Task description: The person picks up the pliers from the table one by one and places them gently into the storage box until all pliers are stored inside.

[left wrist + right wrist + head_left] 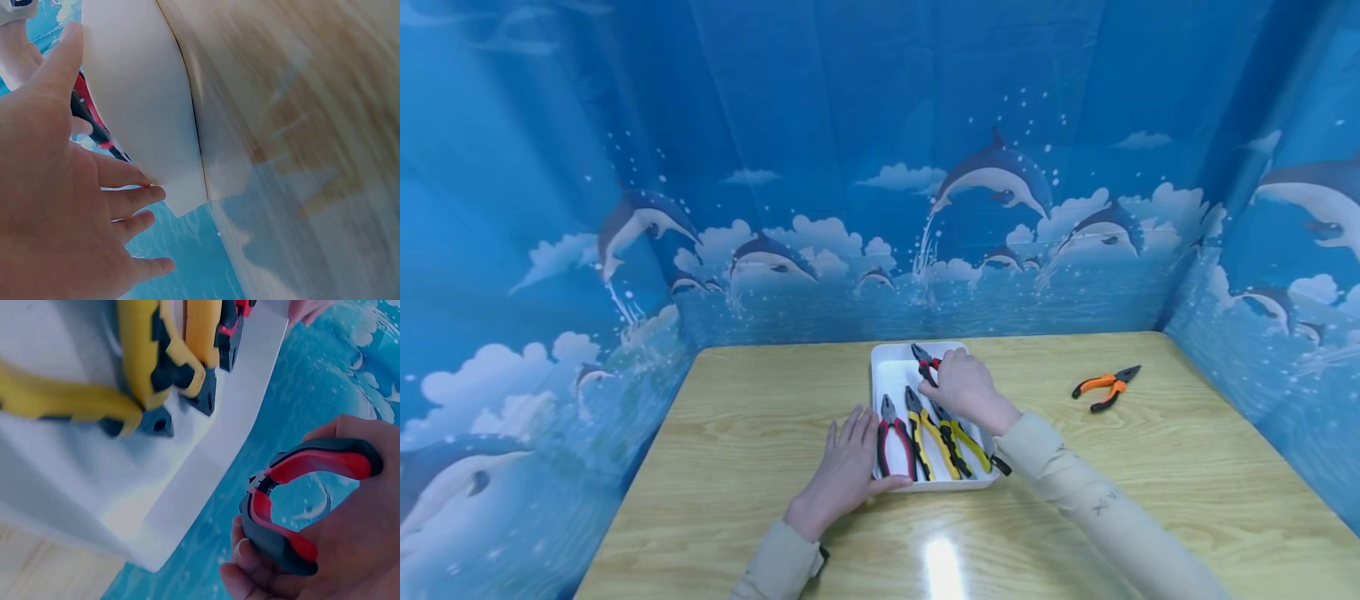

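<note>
A white plastic tray (pixel 891 372) sits on the table with red-and-black pliers (pixel 904 442) and two yellow-and-black pliers (pixel 934 433) lying in it, jaws toward the back. Along the tray's left wall rests my left hand (pixel 842 467), its fingers extended and its thumb at the near rim. My right hand (pixel 966 385) holds another pair of red-and-black pliers (pixel 281 506) over the far part of the tray. In the right wrist view their handles stand spread apart, with fingers around the lower one.
Orange-and-black pliers (pixel 1108 388) lie on the wooden table (pixel 1187 467) to the right of the tray. A blue curtain (pixel 850 167) printed with dolphins hangs behind the table and along both sides.
</note>
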`<action>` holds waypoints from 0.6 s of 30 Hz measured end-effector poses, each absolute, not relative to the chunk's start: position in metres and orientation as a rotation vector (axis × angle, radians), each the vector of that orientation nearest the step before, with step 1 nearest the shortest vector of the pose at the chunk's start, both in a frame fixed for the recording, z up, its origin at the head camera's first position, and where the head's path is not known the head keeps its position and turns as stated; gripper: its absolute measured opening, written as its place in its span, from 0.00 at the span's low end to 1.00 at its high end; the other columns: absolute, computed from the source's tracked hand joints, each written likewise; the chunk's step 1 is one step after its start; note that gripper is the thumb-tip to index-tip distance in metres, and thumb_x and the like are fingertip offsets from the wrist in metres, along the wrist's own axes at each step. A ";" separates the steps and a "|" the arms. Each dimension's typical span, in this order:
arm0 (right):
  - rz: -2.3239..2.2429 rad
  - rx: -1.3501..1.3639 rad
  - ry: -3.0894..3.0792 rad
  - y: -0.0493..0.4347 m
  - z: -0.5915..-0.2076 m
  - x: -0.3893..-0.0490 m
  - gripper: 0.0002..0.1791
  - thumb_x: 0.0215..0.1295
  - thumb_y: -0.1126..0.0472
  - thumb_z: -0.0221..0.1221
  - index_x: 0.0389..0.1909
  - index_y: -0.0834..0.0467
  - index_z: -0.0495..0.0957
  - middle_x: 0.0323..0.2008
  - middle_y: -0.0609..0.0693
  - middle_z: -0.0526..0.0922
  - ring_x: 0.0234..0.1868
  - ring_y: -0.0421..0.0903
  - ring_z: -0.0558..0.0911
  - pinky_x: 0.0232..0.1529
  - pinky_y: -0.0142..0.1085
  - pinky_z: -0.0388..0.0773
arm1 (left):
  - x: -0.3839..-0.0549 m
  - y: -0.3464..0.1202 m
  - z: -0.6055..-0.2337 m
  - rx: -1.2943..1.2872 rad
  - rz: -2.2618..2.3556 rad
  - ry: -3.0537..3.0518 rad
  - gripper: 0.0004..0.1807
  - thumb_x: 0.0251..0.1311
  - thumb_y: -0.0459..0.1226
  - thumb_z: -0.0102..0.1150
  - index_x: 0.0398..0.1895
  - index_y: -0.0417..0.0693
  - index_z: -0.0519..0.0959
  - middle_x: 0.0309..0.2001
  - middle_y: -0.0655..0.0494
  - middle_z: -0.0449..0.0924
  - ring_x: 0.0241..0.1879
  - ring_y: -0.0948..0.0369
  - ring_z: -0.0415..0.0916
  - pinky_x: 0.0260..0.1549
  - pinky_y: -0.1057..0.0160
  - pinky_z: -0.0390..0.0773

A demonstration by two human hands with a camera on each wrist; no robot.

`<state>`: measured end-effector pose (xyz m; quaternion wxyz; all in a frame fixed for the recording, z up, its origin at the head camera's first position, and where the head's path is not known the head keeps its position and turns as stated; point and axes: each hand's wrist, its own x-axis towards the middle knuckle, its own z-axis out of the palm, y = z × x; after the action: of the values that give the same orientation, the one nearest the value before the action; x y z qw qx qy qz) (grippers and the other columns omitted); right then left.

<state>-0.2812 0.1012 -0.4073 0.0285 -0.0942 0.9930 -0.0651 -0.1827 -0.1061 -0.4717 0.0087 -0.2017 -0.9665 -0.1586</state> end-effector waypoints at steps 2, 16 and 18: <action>-0.185 -0.308 3.048 0.095 -0.409 -0.284 0.37 0.70 0.39 0.56 0.51 0.75 0.73 0.40 0.65 0.75 0.29 0.54 0.78 0.33 0.47 0.83 | -0.183 -0.106 -0.472 -0.630 -0.503 -3.021 0.62 0.57 0.70 0.58 0.78 0.31 0.54 0.78 0.33 0.49 0.78 0.39 0.45 0.72 0.31 0.48; 0.004 -0.258 2.935 0.056 -0.425 -0.301 0.41 0.69 0.35 0.56 0.52 0.74 0.77 0.42 0.62 0.77 0.39 0.55 0.81 0.42 0.47 0.84 | -0.183 -0.107 -0.472 -0.636 -0.491 -3.025 0.62 0.57 0.71 0.56 0.78 0.32 0.53 0.78 0.33 0.48 0.78 0.39 0.45 0.72 0.31 0.48; 0.013 -0.248 2.931 0.053 -0.428 -0.302 0.40 0.69 0.35 0.56 0.52 0.73 0.78 0.43 0.62 0.78 0.39 0.55 0.81 0.43 0.46 0.84 | -0.183 -0.107 -0.472 -0.634 -0.485 -3.026 0.61 0.57 0.71 0.56 0.78 0.32 0.54 0.78 0.33 0.49 0.78 0.39 0.45 0.72 0.31 0.49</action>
<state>-0.3023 0.0532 -0.4278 0.1000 -0.0840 0.9914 0.0046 -0.1833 -0.1070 -0.4720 0.0060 -0.2025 -0.9669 -0.1550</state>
